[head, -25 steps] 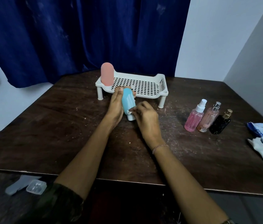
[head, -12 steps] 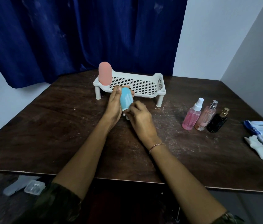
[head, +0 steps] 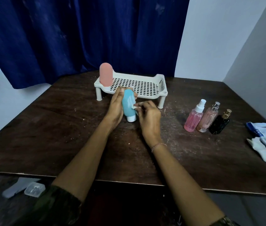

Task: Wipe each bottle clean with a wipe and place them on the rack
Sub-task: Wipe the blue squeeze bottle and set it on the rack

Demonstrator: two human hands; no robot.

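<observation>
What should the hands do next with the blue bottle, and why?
Probably slide the wipe down the blue bottle toward its white cap: the right hand pinches the wipe at mid-body, the left hand holds it cap-down before the rack.

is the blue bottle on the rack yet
No, the left hand grips the blue bottle in front of the rack, where only the pink bottle stands.

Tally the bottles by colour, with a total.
Pink: 3 (salmon bottle on the rack, pink spray bottle, pale pink perfume bottle)
Blue: 1 (blue bottle gripped by the left hand; the right hand pinches a wipe against it)
Black: 1 (black perfume bottle)
Total: 5
</observation>
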